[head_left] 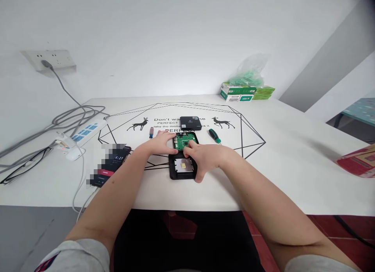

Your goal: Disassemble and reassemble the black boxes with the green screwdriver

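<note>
A black plastic case half (pixel 198 136) holds a green circuit board (pixel 180 141). My left hand (pixel 161 143) grips this half at its left side, thumb near the lower left corner and fingers higher up. Bent fingers of my right hand (pixel 206 156) touch the lower right part of the board. The right thumb is spread away from them, beside the other black case half (pixel 172 172). That lower half lies nearest me, with a silver metal plate (pixel 179 166) and a small yellowish pad (pixel 183 165) inside. Under the right fingertips, the board is hidden.
A closed black box (pixel 190 122) lies just beyond. A green-black screwdriver (pixel 215 136) is right of it, a small reddish-handled screwdriver (pixel 151 132) left. A phone (pixel 117 158), power strip (pixel 88 135) and cables occupy the left. Green-white boxes (pixel 238 91) stand at the back right.
</note>
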The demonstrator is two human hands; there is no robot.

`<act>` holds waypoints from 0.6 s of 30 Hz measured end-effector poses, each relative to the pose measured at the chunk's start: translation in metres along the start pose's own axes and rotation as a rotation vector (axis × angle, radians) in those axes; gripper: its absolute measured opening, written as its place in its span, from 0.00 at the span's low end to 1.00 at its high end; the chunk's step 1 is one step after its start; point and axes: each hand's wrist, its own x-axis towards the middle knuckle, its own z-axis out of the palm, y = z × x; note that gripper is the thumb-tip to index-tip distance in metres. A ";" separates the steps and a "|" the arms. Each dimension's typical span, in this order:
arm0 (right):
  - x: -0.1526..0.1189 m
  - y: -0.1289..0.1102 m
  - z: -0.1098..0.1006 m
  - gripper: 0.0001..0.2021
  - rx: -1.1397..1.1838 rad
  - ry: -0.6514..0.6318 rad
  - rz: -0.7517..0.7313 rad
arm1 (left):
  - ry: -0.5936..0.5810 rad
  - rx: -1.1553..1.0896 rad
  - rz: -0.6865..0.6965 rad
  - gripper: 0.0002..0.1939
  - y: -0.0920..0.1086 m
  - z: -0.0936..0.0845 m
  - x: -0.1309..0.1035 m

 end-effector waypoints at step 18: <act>0.095 0.017 0.012 0.08 0.105 0.489 0.031 | 0.013 0.005 0.057 0.38 0.000 0.000 0.004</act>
